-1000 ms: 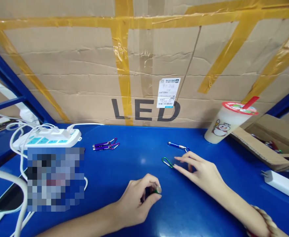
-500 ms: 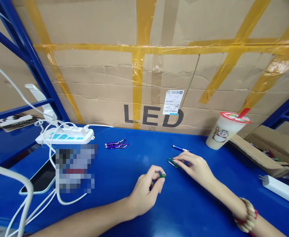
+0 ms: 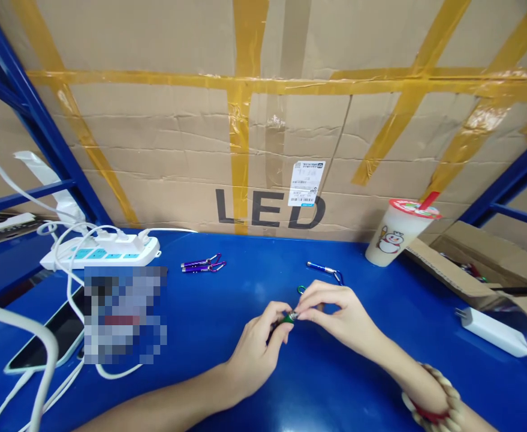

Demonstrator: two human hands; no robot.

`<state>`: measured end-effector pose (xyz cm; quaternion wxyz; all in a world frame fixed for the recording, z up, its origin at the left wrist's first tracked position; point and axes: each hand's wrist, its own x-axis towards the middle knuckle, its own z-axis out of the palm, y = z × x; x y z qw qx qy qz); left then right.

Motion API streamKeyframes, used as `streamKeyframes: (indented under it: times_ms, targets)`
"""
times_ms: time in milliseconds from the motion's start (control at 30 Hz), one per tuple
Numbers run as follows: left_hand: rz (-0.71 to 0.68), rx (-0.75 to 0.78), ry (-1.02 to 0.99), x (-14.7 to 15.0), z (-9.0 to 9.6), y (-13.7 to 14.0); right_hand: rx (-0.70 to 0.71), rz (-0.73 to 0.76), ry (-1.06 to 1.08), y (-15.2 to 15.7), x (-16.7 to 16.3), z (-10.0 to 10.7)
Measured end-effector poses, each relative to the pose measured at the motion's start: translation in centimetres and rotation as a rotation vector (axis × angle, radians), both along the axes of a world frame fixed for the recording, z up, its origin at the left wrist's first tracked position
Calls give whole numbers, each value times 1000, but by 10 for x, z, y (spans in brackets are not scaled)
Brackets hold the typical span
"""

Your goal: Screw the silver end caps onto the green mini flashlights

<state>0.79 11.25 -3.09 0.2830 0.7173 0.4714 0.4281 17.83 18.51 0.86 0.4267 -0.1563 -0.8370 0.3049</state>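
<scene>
In the head view, my left hand [image 3: 256, 348] is closed round a small green metal tube [image 3: 289, 318], with most of its length hidden in the fingers. My right hand [image 3: 333, 309] meets it from the right, thumb and fingertips pinching a small silver piece [image 3: 294, 314] at the tube's end. Whether that piece is joined to the tube, I cannot tell. A green carabiner [image 3: 301, 290] shows partly behind my right fingers. Beyond it lies a blue penlight [image 3: 321, 267] with a blue carabiner. Two purple penlights [image 3: 198, 266] with carabiners lie farther left.
At the back stands a large taped carton [image 3: 177, 150]. A drink cup [image 3: 393, 234] with a red straw, an open cardboard box [image 3: 429, 267] and a white adapter [image 3: 492, 331] are at right. Left are a power strip [image 3: 132, 252], cables and a phone [image 3: 51, 336].
My right hand has left the green carabiner's edge and moved left and down to the end of the green tube. My left hand keeps the tube. The view has shifted slightly right.
</scene>
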Motion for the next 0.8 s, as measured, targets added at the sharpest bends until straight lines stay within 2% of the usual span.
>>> streamKeyframes:
  times_ms: [133, 267, 467, 600, 800]
  targets:
    - [16, 115, 48, 1, 0, 1, -227, 23, -92, 5, 5, -6]
    - [-48, 184, 91, 1, 0, 0, -478, 56, -84, 7, 8, -11]
    - [-55, 440, 214, -1, -1, 1, -577, 36, -97, 3, 6, -15]
    - [-38, 568, 253, -4, -1, 4, -751, 2, -105, -3, 3, -16]
    - [-90, 505, 252, -8, 8, 10, -944, 44, -122, -5, -2, -21]
